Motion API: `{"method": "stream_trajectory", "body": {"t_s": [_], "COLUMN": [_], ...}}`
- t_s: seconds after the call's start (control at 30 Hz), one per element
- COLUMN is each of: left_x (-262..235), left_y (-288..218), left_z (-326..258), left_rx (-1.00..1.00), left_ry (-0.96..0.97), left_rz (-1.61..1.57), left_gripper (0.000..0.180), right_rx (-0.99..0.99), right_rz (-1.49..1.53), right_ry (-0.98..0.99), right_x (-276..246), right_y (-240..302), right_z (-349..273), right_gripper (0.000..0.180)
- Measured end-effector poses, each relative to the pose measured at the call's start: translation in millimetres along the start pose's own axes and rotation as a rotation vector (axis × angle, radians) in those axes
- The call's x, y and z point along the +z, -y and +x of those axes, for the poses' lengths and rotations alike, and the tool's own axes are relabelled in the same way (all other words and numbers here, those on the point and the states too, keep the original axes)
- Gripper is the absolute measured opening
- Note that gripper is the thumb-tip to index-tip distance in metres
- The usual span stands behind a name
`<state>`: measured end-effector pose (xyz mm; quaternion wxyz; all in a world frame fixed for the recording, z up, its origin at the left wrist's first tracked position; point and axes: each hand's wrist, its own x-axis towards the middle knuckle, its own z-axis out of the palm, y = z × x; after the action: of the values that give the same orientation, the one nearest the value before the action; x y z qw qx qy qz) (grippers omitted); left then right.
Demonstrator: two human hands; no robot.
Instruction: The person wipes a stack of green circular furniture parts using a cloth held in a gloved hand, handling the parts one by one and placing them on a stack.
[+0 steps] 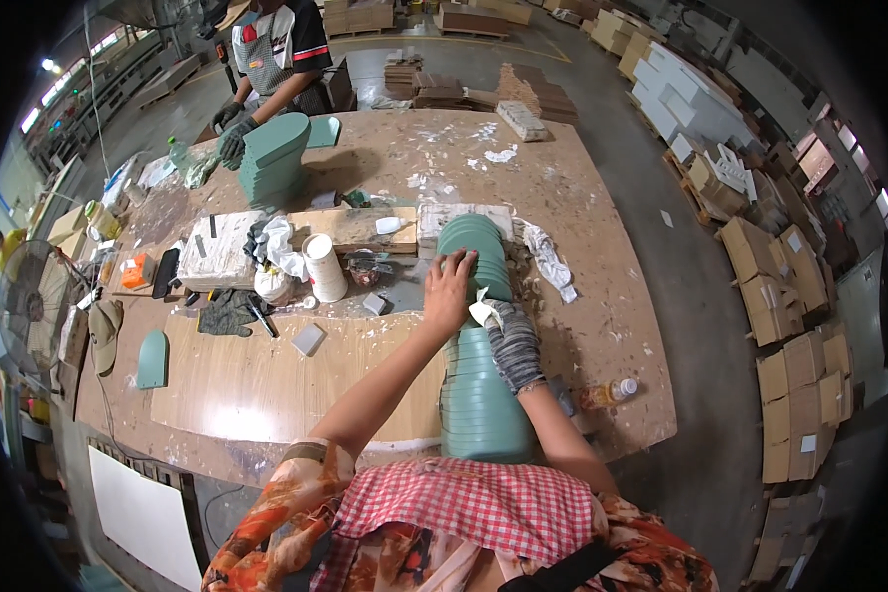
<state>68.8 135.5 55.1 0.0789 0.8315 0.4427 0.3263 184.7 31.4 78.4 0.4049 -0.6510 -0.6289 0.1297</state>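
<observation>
Worktable [560, 183], brown, paint-spattered; all places are given from the white tub [325, 271] standing on it.

Green boards, row of many, round-ended: far part [469, 237] to the right of the tub, near part [485, 400] to its right and closer to the wearer. The hands are at the junction of the two parts.

Left hand [448, 292], bare: right of the tub, fingers loosely extended and laid over the left edge of the far part; nothing visibly grasped.

Right hand [514, 347], in a grey striped glove: farther right of the tub, closed, pinching a white cloth [483, 309] between thumb and fingers, against the boards.

Crumpled rag [551, 262], white: far right of the tub. Bottle [610, 394], amber contents: right of the tub, toward the wearer, lying tilted or on its side, cannot tell which.

Grey block [308, 340]: just nearer the wearer than the tub. Dark glove [227, 313]: left of the tub. Single green board [153, 359], lying flat: farther left, nearer the wearer. Cap [105, 336]: left again.

Stack of green boards [274, 163]: beyond the tub, a co-worker's gloved hand [234, 144] against its left side.
</observation>
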Motion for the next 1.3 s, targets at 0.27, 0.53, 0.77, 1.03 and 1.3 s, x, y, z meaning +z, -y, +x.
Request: {"method": "stream_trajectory", "body": {"t_s": [0.27,0.53,0.77,1.03,1.3], "left_x": [11.9,16.8,14.4,31.1,43.8], "left_y": [11.1,8.1,7.4,21.2,32.7], "left_z": [-12.0,-17.8,-19.0,-23.8,-26.6], "left_rx": [-0.172,-0.253,-0.340,-0.313,-0.220], "left_ry": [-0.095,-0.126,-0.026,-0.060,-0.089], "left_rz": [-0.313,-0.376,-0.516,-0.500,-0.492], "left_gripper": [0.103,0.092,0.101,0.102,0.061], "right_rx": [-0.093,0.028,0.114,0.035,-0.257], "right_rz": [-0.041,0.074,0.565,-0.288,-0.813], "right_ry": [-0.024,0.003,-0.230,0.216,0.353], "right_x": [6.0,3.7,-26.3,35.5,56.3], "right_y": [-13.6,-18.7,-31.8,-36.7,10.8], "right_z": [1.7,1.1,49.6,89.3,84.1], "right_gripper": [0.025,0.024,0.025,0.046,0.045]}}
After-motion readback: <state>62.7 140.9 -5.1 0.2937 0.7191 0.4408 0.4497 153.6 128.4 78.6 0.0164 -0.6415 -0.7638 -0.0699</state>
